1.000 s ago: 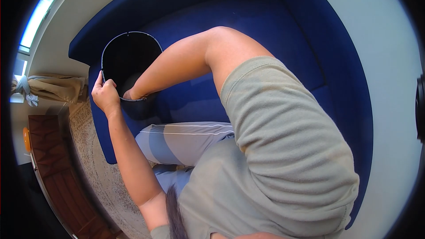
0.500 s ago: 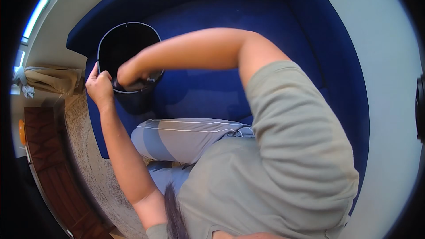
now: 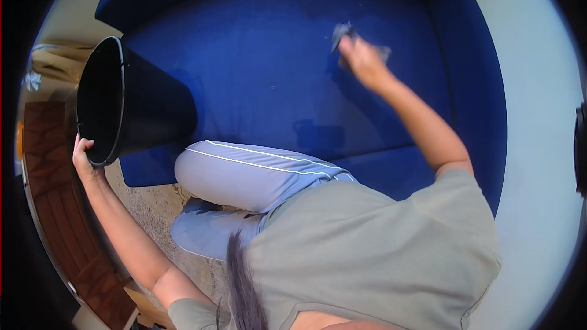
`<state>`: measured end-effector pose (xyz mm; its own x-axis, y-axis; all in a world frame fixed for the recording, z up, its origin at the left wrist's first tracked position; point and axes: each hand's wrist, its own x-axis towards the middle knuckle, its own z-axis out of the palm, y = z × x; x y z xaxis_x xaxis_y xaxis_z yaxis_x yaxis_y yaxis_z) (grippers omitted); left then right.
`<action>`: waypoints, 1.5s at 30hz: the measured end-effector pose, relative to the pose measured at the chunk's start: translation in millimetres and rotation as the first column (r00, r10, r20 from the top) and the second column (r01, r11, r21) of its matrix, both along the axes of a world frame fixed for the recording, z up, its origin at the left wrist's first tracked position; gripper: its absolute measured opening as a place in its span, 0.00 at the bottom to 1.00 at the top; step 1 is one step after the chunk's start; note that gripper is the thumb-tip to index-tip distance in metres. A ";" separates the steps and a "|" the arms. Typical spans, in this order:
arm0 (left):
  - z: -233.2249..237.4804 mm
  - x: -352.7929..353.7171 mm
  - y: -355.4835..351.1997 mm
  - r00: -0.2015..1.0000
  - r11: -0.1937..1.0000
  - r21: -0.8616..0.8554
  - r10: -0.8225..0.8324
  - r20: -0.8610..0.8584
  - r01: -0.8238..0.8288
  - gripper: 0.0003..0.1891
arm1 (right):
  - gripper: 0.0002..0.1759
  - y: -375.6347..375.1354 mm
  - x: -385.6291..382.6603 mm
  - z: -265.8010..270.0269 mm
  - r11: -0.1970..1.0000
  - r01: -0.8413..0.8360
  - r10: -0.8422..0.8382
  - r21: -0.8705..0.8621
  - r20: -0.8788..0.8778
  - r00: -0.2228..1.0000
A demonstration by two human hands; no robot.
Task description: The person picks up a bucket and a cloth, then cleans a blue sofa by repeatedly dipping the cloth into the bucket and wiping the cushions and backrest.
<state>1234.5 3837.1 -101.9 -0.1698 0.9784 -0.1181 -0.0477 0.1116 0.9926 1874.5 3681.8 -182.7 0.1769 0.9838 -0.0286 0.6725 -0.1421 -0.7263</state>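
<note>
My left hand [image 3: 86, 157] grips the lower rim of a black bin [image 3: 156, 101]. The bin tilts over on the blue sofa [image 3: 244, 43], its round mouth facing left and its inside dark. Off to the right, my right hand [image 3: 362, 61] is over the seat, closed on a crumpled grey cloth [image 3: 340, 33]. Parts of the cloth stick out on both sides of the fingers, smeared by motion.
The sofa's backrest and right arm border the seat. My legs in grey trousers [image 3: 244, 165] are at its front edge. At left are a patterned rug [image 3: 143, 208], a dark wooden cabinet [image 3: 61, 208] and a beige curtain [image 3: 58, 61].
My right hand has come out of the bin and swung right over the seat, with the grey cloth in it. My left hand has tipped the bin toward the left.
</note>
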 end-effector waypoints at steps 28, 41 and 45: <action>-11.5 -122.4 -86.4 0.916 0.916 -0.028 0.401 -0.008 -0.401 0.27 | 0.39 358.9 -354.2 -194.8 0.857 -0.493 0.278 0.148 0.674 0.684; -7.8 -122.2 -89.2 0.907 0.905 -0.056 0.418 -0.053 -0.421 0.29 | 0.37 318.8 -386.5 -191.4 0.723 -0.666 0.375 0.183 0.706 0.601; -9.0 -121.4 -86.8 0.919 0.918 -0.041 0.394 -0.021 -0.395 0.28 | 0.43 366.8 -325.6 -173.9 0.921 -0.387 0.286 0.047 0.593 0.752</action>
